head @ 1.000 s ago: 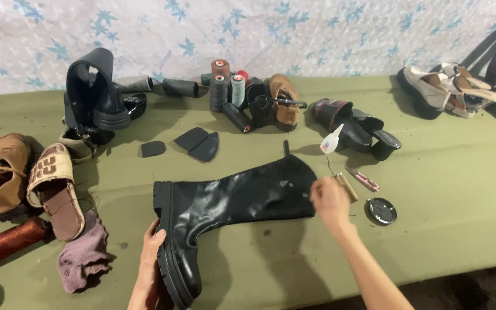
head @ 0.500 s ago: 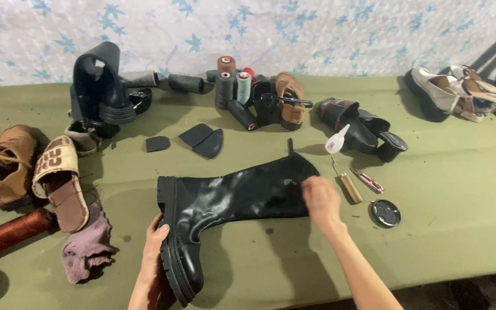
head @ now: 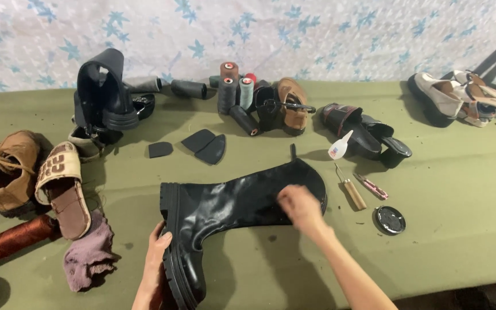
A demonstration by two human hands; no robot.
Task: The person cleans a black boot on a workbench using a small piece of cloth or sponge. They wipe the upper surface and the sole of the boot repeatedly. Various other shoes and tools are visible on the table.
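On the desk (head: 460,189) centre, boot (head: 225,206) lies on its side. Left hand (head: 157,252) grips its sole; right hand (head: 298,205), fingers curled, rests on the shaft beside awl (head: 351,188).

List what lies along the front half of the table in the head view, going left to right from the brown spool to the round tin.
brown spool → pink rag → left hand → black boot → right hand → wooden-handled awl → small pink tool → round black tin
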